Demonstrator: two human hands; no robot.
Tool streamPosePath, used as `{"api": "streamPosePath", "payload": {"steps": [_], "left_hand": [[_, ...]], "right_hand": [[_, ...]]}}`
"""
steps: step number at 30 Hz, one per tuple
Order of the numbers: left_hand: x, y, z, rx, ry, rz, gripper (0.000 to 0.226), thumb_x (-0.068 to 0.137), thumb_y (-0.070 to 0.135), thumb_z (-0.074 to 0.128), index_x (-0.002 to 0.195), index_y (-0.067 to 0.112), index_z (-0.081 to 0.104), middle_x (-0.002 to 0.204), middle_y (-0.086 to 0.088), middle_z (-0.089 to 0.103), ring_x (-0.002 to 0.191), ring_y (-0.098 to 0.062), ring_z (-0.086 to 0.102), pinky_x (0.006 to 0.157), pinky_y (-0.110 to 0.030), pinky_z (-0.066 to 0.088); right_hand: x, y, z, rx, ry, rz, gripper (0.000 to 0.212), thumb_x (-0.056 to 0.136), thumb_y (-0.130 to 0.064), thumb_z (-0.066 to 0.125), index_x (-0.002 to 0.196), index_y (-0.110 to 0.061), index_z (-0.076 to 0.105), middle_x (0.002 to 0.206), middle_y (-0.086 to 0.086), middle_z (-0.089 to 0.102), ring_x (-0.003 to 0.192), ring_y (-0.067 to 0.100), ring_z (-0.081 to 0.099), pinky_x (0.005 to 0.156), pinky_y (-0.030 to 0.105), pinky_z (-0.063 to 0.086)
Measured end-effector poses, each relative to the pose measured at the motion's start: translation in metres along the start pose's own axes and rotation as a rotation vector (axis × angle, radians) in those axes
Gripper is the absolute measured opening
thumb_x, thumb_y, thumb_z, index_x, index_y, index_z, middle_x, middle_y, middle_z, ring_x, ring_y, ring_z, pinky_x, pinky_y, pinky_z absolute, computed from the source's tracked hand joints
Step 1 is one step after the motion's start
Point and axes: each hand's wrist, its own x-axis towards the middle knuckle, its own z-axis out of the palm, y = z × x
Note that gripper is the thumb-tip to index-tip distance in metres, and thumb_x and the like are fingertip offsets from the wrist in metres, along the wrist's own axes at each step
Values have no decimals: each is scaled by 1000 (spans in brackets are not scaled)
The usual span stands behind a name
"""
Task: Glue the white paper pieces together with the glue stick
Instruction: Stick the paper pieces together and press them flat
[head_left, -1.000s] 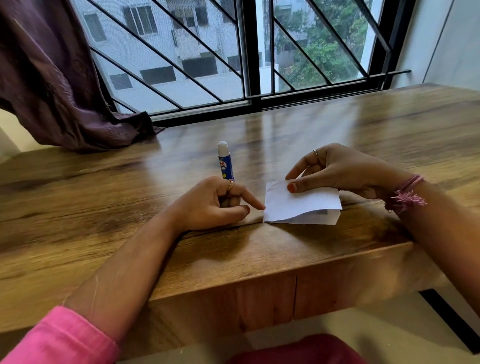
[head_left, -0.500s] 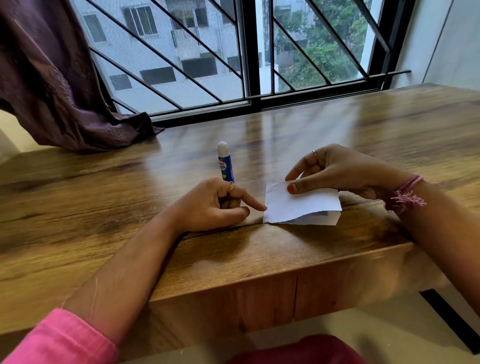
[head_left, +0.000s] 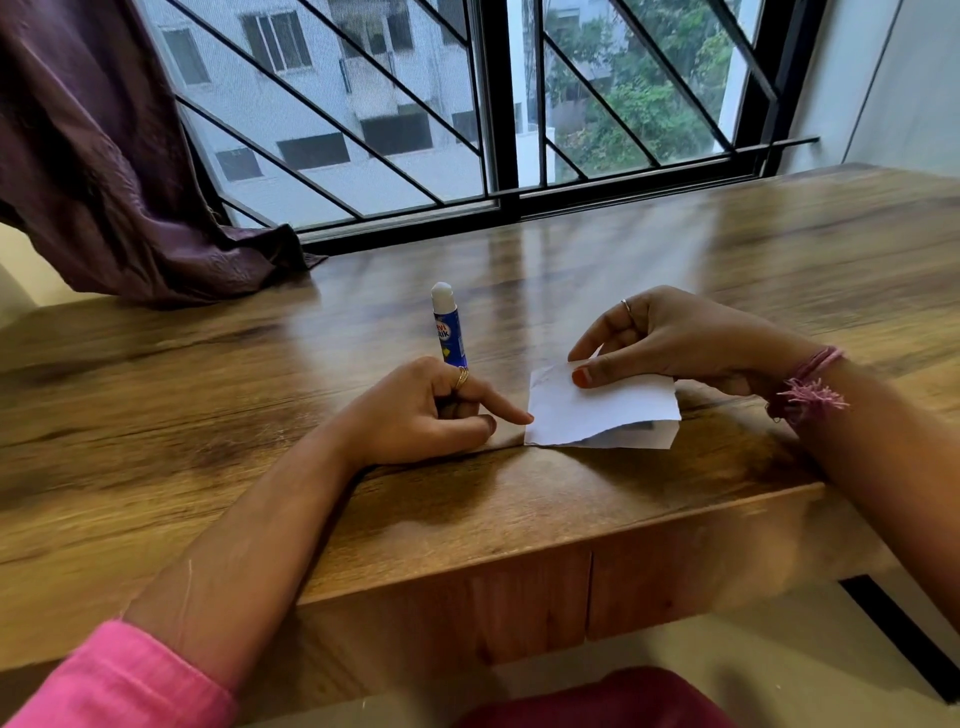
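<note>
My right hand (head_left: 670, 345) has lifted the far edge of the top paper (head_left: 597, 410) in a thumb-and-finger grip, opening it for gluing, while my left hand (head_left: 421, 410) still grips the uncapped glue stick (head_left: 448, 332) upright on the surface (head_left: 208, 415), forefinger touching the paper's left edge.

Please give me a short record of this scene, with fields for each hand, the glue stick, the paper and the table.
left hand: grips the glue stick, index finger points to the paper's left edge
right hand: pinches the top paper piece near its far edge
glue stick: upright, blue label, white end on top
paper: two white pieces stacked, top one lifted a little at the near side
table: wooden, by a window
</note>
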Motion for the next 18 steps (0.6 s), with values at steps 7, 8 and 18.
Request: {"api": "streamPosePath", "payload": {"steps": [7, 8, 18], "left_hand": [[0, 1, 0, 2, -8, -4, 27, 84, 15, 60, 104, 27, 74, 50, -1, 44, 47, -13, 38, 52, -26, 31], [0, 1, 0, 5, -8, -4, 27, 84, 16, 60, 104, 27, 74, 49, 0, 43, 47, -13, 38, 52, -26, 31], [0, 2, -1, 36, -37, -14, 27, 85, 17, 58, 103, 30, 74, 53, -12, 47, 48, -14, 40, 50, -21, 31]], "right_hand": [[0, -1, 1, -8, 0, 14, 53, 47, -42, 84, 92, -17, 75, 89, 8, 76, 83, 25, 72, 74, 37, 59], [0, -1, 1, -9, -1, 15, 53, 47, -42, 84, 92, -17, 75, 89, 8, 76, 84, 25, 72, 74, 37, 59], [-2, -3, 2, -19, -4, 21, 52, 50, -39, 82, 94, -15, 74, 89, 8, 76, 83, 25, 72, 73, 36, 60]]}}
